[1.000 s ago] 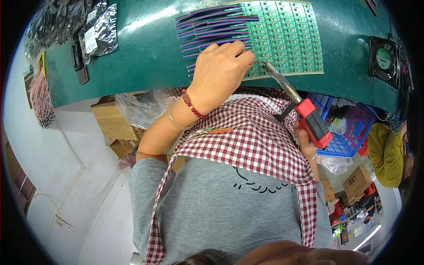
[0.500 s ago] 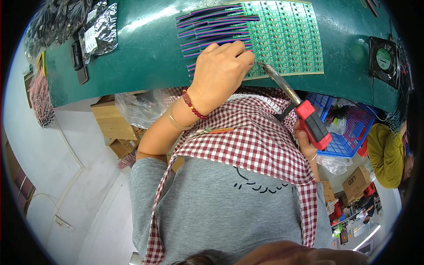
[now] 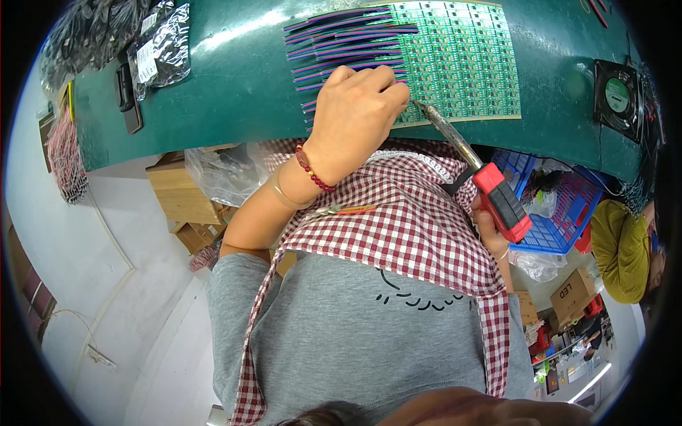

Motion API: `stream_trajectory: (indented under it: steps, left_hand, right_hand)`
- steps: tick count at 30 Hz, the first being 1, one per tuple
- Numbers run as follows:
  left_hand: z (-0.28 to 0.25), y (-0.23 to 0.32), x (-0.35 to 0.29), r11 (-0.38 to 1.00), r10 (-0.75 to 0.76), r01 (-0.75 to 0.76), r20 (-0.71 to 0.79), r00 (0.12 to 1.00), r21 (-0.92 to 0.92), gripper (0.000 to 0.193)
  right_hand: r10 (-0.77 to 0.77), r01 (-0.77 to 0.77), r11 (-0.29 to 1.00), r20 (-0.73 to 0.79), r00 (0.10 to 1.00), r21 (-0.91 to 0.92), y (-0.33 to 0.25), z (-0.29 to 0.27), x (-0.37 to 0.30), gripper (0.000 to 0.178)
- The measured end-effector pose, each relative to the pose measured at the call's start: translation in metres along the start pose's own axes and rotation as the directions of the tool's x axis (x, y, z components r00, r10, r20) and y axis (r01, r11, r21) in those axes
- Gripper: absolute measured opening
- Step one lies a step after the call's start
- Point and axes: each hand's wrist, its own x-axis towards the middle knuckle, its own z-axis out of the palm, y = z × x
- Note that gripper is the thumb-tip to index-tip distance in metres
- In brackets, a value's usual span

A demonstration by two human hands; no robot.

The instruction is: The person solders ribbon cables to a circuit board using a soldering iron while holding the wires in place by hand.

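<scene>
L hand [image 3: 356, 115] curled over near-L part of green PCB panel [image 3: 465, 64]; can't tell what's pinched. R hand [image 3: 487, 228], farther back, grips soldering iron [image 3: 501, 203], slanting up-L, tip just R of L fingers.

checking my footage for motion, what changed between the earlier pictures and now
The soldering iron shifted very slightly toward the person; nothing was visibly grasped or released. The left hand stays at the wires, the right hand keeps its grip on the iron, and the circuit boards lie as before.
</scene>
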Motion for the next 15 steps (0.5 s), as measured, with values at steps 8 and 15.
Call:
stream_trajectory:
  steps: [8,15]
  left_hand:
    - [0.0021,0.0005,-0.0011,1.0,0.003,-0.002,-0.018,1.0,0.025,0.009]
    - [0.0016,0.0004,-0.0009,0.999,0.01,-0.01,0.0,1.0,0.05,0.009]
  right_hand:
    - [0.021,-0.02,0.999,-0.006,1.0,0.028,0.003,-0.0003,-0.0018,0.017]
    - [-0.03,0.032,0.995,0.02,0.999,-0.094,0.0077,-0.0047,-0.0048,0.019]
